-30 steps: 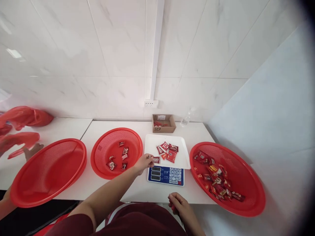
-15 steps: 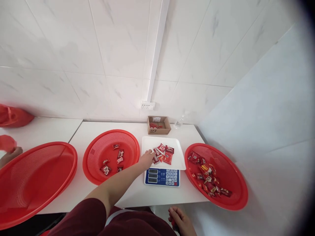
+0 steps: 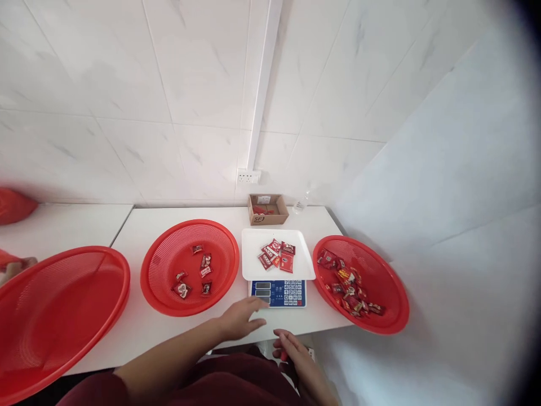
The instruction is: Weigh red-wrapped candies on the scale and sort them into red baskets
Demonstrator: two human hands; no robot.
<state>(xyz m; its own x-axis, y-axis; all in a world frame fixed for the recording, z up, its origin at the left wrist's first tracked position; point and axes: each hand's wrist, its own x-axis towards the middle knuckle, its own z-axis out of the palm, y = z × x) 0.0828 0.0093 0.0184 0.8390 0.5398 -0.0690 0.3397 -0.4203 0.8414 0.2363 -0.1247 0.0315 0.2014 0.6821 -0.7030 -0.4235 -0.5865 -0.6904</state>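
Note:
My left hand (image 3: 242,320) is over the table's front edge, just below the scale's display. Its fingers are apart and nothing is in them. Close by on the right, my right hand (image 3: 293,354) has curled fingers, with a bit of something red and dark showing under them, too hidden to name. Several red snack packets (image 3: 267,259) lie in a loose group on the white tray (image 3: 250,270) of the digital scale (image 3: 279,294). The red basket (image 3: 147,282) left of the scale holds several small wrapped snacks (image 3: 205,270).
Right of the scale, another red basket (image 3: 395,299) contains a pile of wrapped snacks (image 3: 349,290). A large red basket (image 3: 63,316) stands at far left, near another person's hand (image 3: 17,267). Behind the scale are a cardboard box (image 3: 274,217) and a clear plastic bottle (image 3: 300,205).
My left hand has left the packets on the tray and drawn back to the table's front edge. My right hand has risen slightly towards it. The packets remain on the tray.

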